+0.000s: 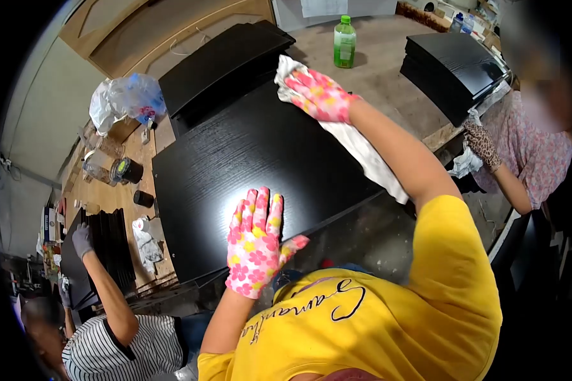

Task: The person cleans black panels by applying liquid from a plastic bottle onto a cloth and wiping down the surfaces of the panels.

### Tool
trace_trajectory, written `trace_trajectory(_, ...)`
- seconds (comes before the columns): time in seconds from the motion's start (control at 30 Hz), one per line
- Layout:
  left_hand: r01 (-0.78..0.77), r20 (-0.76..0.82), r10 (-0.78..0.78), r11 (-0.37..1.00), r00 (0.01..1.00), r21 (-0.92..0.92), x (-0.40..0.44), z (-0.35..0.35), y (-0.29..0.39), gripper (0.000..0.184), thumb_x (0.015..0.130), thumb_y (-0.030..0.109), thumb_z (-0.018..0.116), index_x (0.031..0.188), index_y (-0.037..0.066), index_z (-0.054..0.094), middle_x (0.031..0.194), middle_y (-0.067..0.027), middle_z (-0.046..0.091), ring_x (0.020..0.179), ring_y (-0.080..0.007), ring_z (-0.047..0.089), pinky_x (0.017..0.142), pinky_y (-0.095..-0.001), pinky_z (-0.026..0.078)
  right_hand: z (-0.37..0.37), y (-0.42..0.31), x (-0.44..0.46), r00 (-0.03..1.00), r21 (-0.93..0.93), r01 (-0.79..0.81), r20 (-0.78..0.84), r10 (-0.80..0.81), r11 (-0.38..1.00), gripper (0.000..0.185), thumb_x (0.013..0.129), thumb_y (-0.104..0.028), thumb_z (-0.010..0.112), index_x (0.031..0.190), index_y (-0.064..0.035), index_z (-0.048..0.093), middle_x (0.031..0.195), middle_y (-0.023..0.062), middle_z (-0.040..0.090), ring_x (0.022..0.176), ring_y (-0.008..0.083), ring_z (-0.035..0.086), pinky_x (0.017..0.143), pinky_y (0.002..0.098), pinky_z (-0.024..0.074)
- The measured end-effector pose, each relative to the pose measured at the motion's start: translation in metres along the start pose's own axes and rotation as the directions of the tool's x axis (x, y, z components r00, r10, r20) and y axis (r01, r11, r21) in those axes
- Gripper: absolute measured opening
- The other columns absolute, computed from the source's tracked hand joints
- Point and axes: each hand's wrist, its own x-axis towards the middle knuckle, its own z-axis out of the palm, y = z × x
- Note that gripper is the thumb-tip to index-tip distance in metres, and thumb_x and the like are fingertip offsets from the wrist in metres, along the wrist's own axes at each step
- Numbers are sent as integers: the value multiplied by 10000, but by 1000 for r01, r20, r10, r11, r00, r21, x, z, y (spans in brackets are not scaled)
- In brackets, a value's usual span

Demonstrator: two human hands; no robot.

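Observation:
A large black board (216, 149) with a glossy wood-grain face lies flat in front of me. My left hand (254, 244), in a pink flowered glove, rests spread on the board's near edge, holding nothing. At the board's far right corner, my right hand (321, 95), in a matching glove, presses on a white cloth (362, 152) that hangs down along the board's right side under my forearm. Behind the board rises a stack of black panels (225, 57).
A green bottle (344, 43) stands behind on the right. Plastic bags (127, 101), jars (127, 170) and a crumpled cloth (147, 244) are on the left. Co-workers handle black panels at left and stand beside a panel stack (451, 66) at right.

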Motion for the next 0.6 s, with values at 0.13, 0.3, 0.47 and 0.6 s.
trace_trajectory(0.13, -7, -32, 7, 1000, 999, 2, 0, 2, 2, 776, 805, 493, 692, 1382, 25, 467, 1472, -192, 418, 1372, -373, 382, 1126, -503, 291, -20, -22, -21, 986, 22, -106, 130, 102, 994, 625, 998, -483, 370, 1505, -120, 317, 1572, 141, 270, 1436, 399, 230, 1183, 460, 178)
trace_trajectory(0.3, -14, -85, 11, 999, 996, -29, -4, 2, 5, 748, 810, 485, 693, 1365, 27, 489, 1456, -188, 441, 1366, -373, 392, 1131, -503, 285, -94, -96, -201, 998, 110, 59, -35, -55, 992, 581, 915, -265, 575, 1437, -56, 427, 1498, 221, 359, 1420, 388, 298, 1166, 481, 233)
trace_trajectory(0.47, -40, -48, 40, 999, 998, 5, -7, 1, 5, 724, 834, 491, 665, 1378, 47, 491, 1459, -178, 446, 1375, -373, 383, 1132, -502, 282, -85, -77, -207, 1000, 146, 12, 16, -14, 989, 549, 924, -214, 561, 1430, -50, 424, 1471, 216, 396, 1381, 436, 331, 1141, 496, 279)
trace_trajectory(0.6, -39, -63, 41, 999, 997, 35, -12, 1, 11, 694, 864, 481, 643, 1393, 61, 487, 1472, -156, 440, 1390, -371, 360, 1135, -500, 271, -60, -38, -145, 978, 317, -206, 33, 207, 926, 455, 983, -274, 504, 1429, -189, 469, 1505, 146, 390, 1403, 328, 333, 1152, 462, 272)
